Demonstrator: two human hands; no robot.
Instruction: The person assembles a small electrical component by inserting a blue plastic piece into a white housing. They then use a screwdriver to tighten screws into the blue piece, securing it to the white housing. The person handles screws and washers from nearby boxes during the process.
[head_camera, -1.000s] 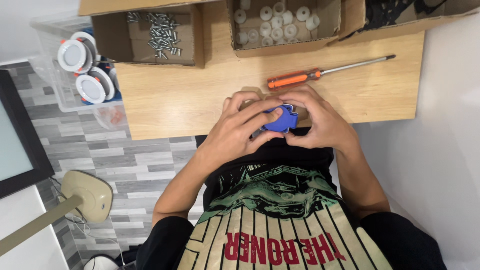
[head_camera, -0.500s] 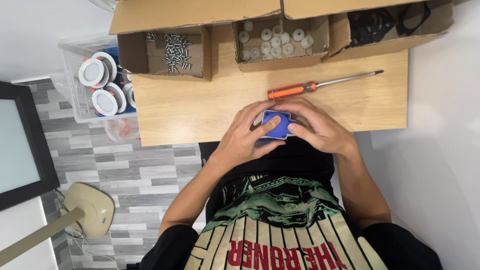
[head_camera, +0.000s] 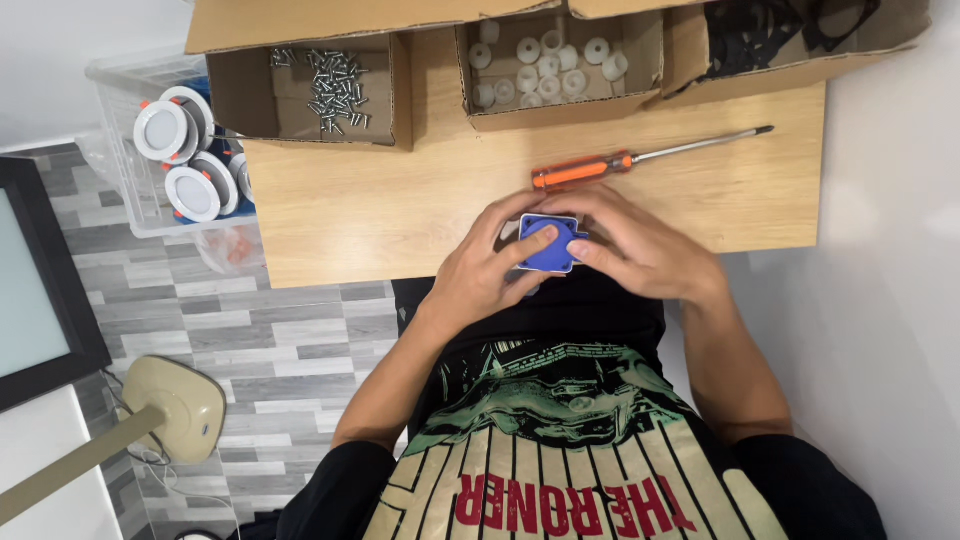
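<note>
- Your left hand (head_camera: 480, 275) and right hand (head_camera: 645, 250) close together on a small blue square part (head_camera: 550, 245), held at the near edge of the wooden table (head_camera: 400, 215), just above your lap.
- Both hands grasp it: left fingertips press on its upper face, while the right hand's fingers cup its right side and far edge.
- The part sits between the two hands, flat face toward the camera; it is roughly square, so no long axis stands out.
- An orange-handled screwdriver (head_camera: 640, 160) lies just beyond your right hand, the nearer one. Its long axis runs left to right, handle toward the middle, tip toward the right.
- Further back stand a cardboard box of screws (head_camera: 335, 90) and a box of white round pieces (head_camera: 545, 65).
</note>
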